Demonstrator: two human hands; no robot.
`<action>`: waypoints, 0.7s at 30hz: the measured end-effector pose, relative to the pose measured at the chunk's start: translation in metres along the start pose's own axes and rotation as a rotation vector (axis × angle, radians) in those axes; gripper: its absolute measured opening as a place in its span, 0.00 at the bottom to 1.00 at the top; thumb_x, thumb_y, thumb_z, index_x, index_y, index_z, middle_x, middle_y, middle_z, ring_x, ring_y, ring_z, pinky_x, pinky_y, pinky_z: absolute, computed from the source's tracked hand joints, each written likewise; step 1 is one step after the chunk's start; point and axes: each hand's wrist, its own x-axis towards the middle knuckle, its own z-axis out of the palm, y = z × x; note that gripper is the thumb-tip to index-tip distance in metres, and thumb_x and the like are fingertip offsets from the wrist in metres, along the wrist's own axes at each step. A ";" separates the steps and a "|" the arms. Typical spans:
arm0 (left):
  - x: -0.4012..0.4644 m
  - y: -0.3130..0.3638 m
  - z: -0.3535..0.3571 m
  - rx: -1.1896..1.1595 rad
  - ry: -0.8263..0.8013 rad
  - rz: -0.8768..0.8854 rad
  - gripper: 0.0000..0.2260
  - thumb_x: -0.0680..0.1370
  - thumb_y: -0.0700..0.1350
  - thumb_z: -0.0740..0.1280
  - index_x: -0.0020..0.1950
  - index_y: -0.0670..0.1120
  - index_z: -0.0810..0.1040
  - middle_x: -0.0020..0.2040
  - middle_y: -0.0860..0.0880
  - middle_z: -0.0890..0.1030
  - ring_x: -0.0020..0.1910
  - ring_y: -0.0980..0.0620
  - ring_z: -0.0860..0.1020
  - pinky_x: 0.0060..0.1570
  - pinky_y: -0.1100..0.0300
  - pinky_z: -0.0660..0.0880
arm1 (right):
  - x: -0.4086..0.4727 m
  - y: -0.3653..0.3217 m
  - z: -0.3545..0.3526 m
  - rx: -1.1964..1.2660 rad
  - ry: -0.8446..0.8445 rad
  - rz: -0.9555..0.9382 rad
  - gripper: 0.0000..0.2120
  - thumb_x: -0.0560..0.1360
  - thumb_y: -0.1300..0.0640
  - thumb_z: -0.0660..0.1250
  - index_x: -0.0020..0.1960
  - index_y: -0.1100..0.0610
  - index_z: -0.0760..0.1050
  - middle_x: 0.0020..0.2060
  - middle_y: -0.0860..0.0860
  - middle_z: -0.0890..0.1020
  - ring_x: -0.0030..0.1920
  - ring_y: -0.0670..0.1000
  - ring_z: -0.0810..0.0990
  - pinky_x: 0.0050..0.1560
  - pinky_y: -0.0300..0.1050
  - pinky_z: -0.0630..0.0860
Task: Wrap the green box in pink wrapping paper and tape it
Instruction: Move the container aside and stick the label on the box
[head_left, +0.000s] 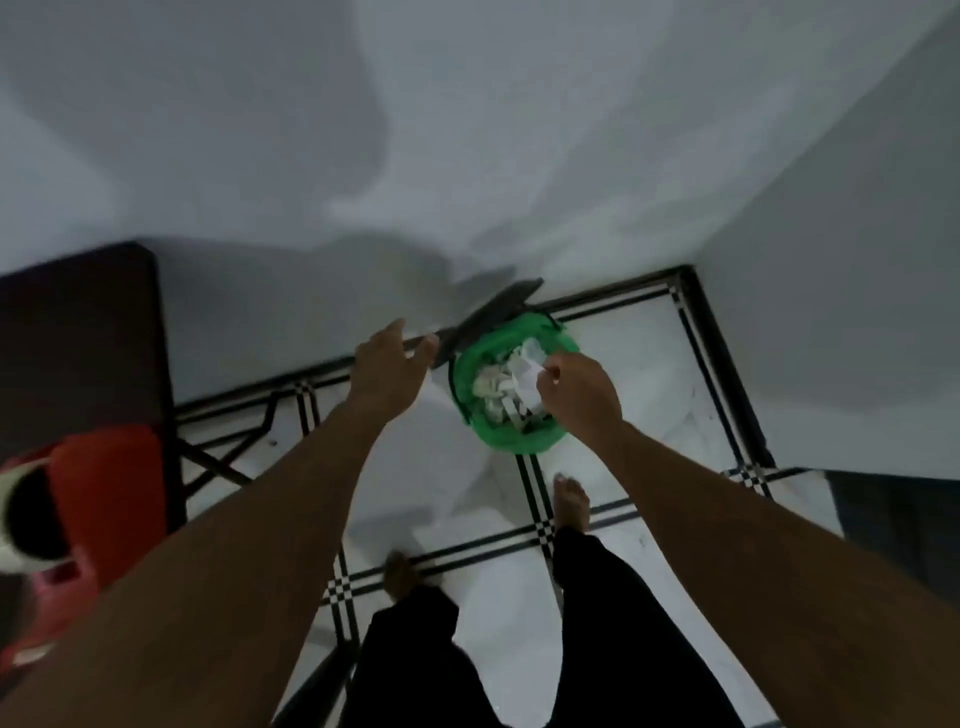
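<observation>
Down in the corner where two pale walls meet, a small bin (506, 384) lined with a glossy green bag stands on the white tiled floor (649, 364) with black-and-white borders, its dark flat lid (488, 317) tipped up. The left hand (387, 371) reaches toward the lid, grip spread apart and holding nothing. The right hand (579, 395) pinches a white paper scrap (527, 382) over crumpled scraps inside; the green box and pink paper are out of view, and a dark table (78, 332) with a red stool (104, 499) stands at left.

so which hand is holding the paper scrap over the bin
The right hand pinches the white paper scrap above the green-lined bin; the left hand holds nothing.
</observation>
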 end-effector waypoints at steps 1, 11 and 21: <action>0.010 -0.005 0.025 -0.004 -0.007 -0.027 0.34 0.82 0.64 0.59 0.80 0.42 0.64 0.76 0.37 0.68 0.75 0.37 0.66 0.73 0.46 0.63 | 0.012 0.017 0.012 0.007 -0.025 0.011 0.08 0.78 0.57 0.63 0.45 0.59 0.78 0.41 0.57 0.81 0.45 0.60 0.79 0.43 0.50 0.75; 0.080 -0.070 0.196 0.082 -0.067 -0.221 0.39 0.82 0.65 0.58 0.82 0.40 0.53 0.78 0.36 0.64 0.76 0.36 0.62 0.73 0.42 0.62 | 0.116 0.106 0.151 0.057 -0.167 0.117 0.14 0.80 0.58 0.59 0.64 0.56 0.75 0.55 0.58 0.83 0.55 0.60 0.81 0.53 0.49 0.77; 0.095 -0.074 0.301 0.121 -0.096 -0.177 0.31 0.83 0.61 0.59 0.78 0.41 0.63 0.72 0.34 0.67 0.70 0.35 0.65 0.68 0.43 0.65 | 0.156 0.158 0.234 0.086 -0.177 0.172 0.14 0.81 0.55 0.61 0.65 0.57 0.73 0.54 0.57 0.84 0.56 0.58 0.82 0.53 0.47 0.76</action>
